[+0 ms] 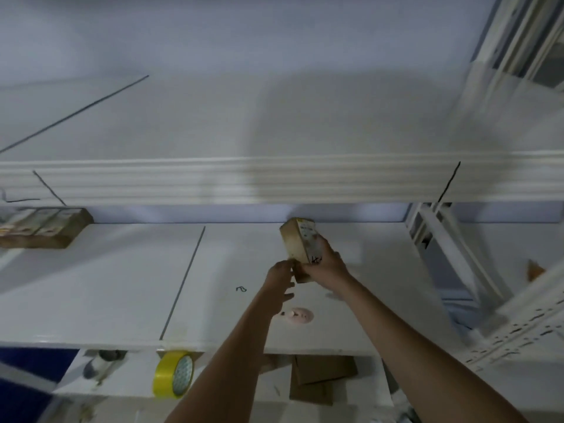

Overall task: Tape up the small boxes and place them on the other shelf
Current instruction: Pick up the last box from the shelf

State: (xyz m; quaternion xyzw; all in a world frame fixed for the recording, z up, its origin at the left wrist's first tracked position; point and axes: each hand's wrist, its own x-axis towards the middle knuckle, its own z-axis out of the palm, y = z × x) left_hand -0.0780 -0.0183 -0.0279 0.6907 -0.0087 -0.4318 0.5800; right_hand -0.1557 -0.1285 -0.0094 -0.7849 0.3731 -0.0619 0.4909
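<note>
A small brown cardboard box (297,242) with a white label is held tilted above the white middle shelf (122,285). My right hand (326,257) grips its right side and lower end. My left hand (279,277) touches the box's lower left corner with its fingertips, fingers loosely spread. A yellow tape roll (174,374) stands on edge on the lower surface, below the shelf's front edge. Several taped brown boxes (42,228) lie in a row at the far left of the same shelf.
A white upper shelf (274,181) juts out just above the held box. A shelf upright (457,254) slants at the right. Flat cardboard pieces (320,380) lie on the lower surface. A pink mark (300,315) shows on the shelf near my left wrist.
</note>
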